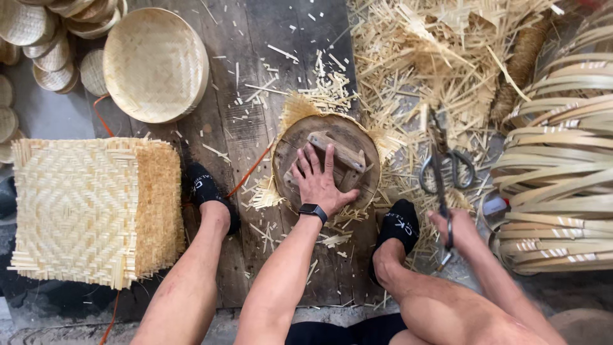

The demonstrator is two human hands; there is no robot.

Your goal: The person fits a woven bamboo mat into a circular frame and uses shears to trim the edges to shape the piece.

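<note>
The left hand [319,182] lies flat, fingers spread, pressing on a round wooden mould [327,161] with a block handle, near the middle of the plank floor [236,96]; frayed bamboo strips poke out around its rim; the right hand [454,231] is closed around large metal scissors [444,169], blades over loose straw-like offcuts [415,70]; a stack of square woven mats [89,207] crowds the left edge, coiled bamboo hoops [562,166] the right; a round woven tray [155,64] sits beyond.
</note>
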